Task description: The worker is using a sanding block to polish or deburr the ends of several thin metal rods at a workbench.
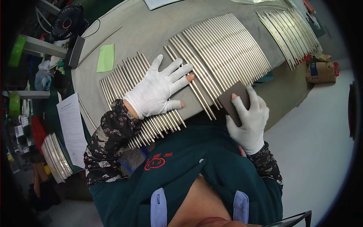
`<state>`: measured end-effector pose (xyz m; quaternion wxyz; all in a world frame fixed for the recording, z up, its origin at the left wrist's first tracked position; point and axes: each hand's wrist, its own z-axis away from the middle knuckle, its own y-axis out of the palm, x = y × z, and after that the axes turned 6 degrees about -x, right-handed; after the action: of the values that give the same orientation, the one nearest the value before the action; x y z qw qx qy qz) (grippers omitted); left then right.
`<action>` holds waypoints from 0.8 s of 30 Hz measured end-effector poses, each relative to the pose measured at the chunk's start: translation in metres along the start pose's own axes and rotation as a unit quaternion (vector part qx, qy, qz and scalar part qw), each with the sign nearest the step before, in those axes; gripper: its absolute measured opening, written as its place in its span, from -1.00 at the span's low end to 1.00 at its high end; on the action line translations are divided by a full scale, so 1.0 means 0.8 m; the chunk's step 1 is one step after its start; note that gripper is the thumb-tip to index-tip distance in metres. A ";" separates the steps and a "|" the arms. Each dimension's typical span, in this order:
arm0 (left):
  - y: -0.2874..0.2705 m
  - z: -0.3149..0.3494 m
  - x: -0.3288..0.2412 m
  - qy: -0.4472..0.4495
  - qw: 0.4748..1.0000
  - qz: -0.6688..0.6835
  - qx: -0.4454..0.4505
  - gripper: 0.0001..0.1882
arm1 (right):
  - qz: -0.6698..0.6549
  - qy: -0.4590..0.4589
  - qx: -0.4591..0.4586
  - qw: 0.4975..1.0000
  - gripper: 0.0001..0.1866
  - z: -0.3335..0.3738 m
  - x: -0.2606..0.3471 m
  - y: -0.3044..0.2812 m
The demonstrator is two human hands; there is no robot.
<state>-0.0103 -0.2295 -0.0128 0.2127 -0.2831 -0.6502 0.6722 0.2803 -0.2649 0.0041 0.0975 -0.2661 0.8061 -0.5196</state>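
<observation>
My left hand [160, 90], in a white glove with some bare fingertips, lies spread with its palm over the left group of thin metal rods [113, 85]. Its fingers reach across to a few separate rods [199, 97] in the middle. In my right hand [250, 123], also gloved, is a flat brown rectangular pad [234, 99], gripped between thumb and fingers. The pad rests at the near ends of the large right group of rods [230, 45], which lie side by side in a fanned row. Part of the left group is hidden under my left hand and sleeve.
Another bundle of rods [291, 36] lies at the far right of the grey table [132, 19], near a brown package [321, 72]. A green paper slip [105, 58], a black fan [68, 22] and a printed sheet [72, 128] are on the left. More rods [56, 157] stand at lower left.
</observation>
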 end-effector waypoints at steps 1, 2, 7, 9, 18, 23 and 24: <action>0.004 0.003 0.001 0.004 1.000 0.003 -0.026 -0.17 | -0.004 0.013 -0.013 1.000 -0.36 0.003 -0.007 0.001; 0.004 0.005 0.001 0.003 1.000 0.002 -0.027 -0.17 | -0.005 0.011 -0.014 1.000 -0.36 0.003 -0.004 0.000; 0.004 0.015 0.001 0.000 1.000 0.005 -0.031 -0.16 | -0.071 -0.016 0.017 0.997 -0.29 0.017 0.022 -0.008; 0.003 0.017 0.001 0.000 1.000 0.013 -0.029 -0.16 | -0.077 -0.016 0.019 0.997 -0.28 0.019 0.026 -0.005; 0.005 0.019 0.000 0.002 0.998 0.037 -0.049 -0.16 | -0.002 -0.033 -0.006 0.999 -0.48 -0.034 0.057 0.027; 0.002 0.013 -0.001 0.002 0.998 0.045 -0.037 -0.16 | 0.006 -0.056 0.046 0.997 -0.43 0.005 0.032 0.002; 0.001 0.014 -0.003 0.004 0.998 0.046 -0.038 -0.16 | 0.013 -0.054 0.045 0.997 -0.44 0.008 0.034 -0.003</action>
<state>-0.0156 -0.2399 -0.0137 0.1735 -0.3235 -0.6606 0.6548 0.2612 -0.2853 0.0068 0.1599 -0.2788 0.7786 -0.5389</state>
